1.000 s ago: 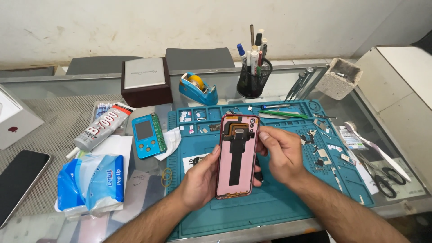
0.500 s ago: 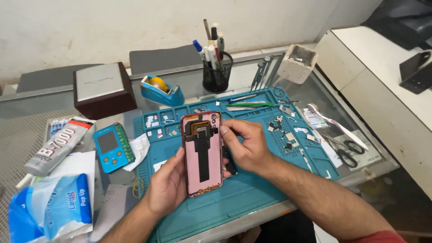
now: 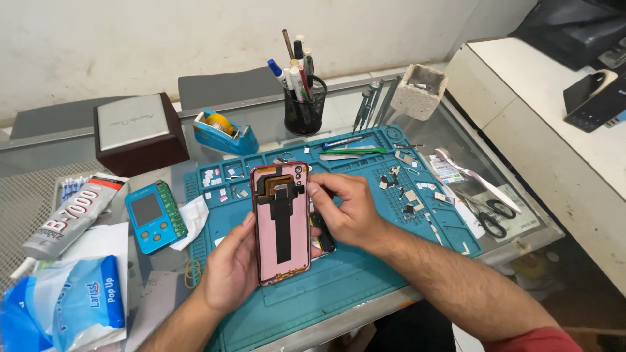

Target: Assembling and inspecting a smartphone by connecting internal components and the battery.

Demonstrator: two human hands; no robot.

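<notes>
The left hand [image 3: 231,270] is cradling the opened pink phone back [image 3: 282,225] by its edge — the right hand's [image 3: 349,212] curled fingertips are pinching its upper side; steady support, light pressure near the black flex strip [image 3: 283,228] seems wise.

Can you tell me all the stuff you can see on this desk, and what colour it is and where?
opened phone: 1, pink inside, red rim, held over mat
work mat: 1, teal, middle of glass desk
pen cup: 1, black mesh, behind mat
tape dispenser: 1, blue, left of cup
box: 1, dark brown, silver lid, back left
small tester device: 1, blue, left of mat
glue tube: 1, grey, far left
tissue pack: 1, blue, front left
scissors: 1, black handles, right edge
left hand: holds phone from below
right hand: touches phone's right edge
</notes>
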